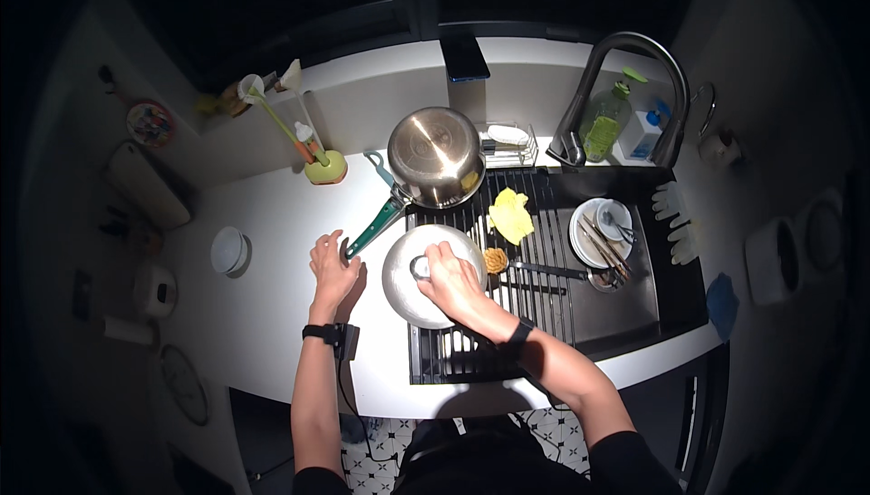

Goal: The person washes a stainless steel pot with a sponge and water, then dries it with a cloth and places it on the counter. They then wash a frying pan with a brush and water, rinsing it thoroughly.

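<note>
My right hand point(450, 283) grips the round knob at the middle of a domed metal pot lid point(401, 301), and its fingers partly hide the knob. The lid lies over the left part of a black drying rack point(425, 362) and over the white counter. My left hand point(331, 269) is above the counter with fingers apart, close to the end of a green pan handle point(374, 228); whether it touches the handle, I cannot tell. That handle belongs to a stainless steel saucepan point(435, 155) turned bottom up behind the lid.
A yellow cloth point(511, 216) and a brown scrubber point(495, 261) lie on the rack. The black sink point(612, 318) holds stacked white dishes point(584, 250), chopsticks and a ladle. A tall faucet point(598, 60) and soap bottle point(601, 124) stand behind. White bowls point(229, 250) sit at left.
</note>
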`<act>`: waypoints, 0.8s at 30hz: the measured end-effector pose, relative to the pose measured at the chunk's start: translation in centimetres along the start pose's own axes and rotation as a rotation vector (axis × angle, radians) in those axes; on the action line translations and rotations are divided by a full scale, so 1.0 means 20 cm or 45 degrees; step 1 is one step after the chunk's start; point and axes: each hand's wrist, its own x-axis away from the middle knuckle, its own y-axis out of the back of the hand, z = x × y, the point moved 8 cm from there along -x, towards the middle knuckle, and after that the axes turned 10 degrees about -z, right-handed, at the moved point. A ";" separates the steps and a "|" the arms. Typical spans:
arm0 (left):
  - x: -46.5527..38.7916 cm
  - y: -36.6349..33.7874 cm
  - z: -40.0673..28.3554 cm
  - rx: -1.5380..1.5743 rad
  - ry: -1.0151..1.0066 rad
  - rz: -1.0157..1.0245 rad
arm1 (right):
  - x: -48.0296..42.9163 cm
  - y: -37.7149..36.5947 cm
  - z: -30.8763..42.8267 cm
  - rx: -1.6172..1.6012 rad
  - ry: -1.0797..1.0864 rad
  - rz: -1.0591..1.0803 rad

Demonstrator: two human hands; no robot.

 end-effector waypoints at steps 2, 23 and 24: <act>0.06 0.12 -0.02 0.067 -0.071 -0.104 | -0.03 -0.05 -0.01 0.053 -0.036 0.002; 1.15 0.74 0.11 0.580 0.214 -0.400 | 0.10 -0.01 -0.10 0.265 0.174 -0.011; 1.19 0.74 0.13 0.444 0.216 -0.372 | 0.13 0.03 -0.13 0.309 0.185 0.020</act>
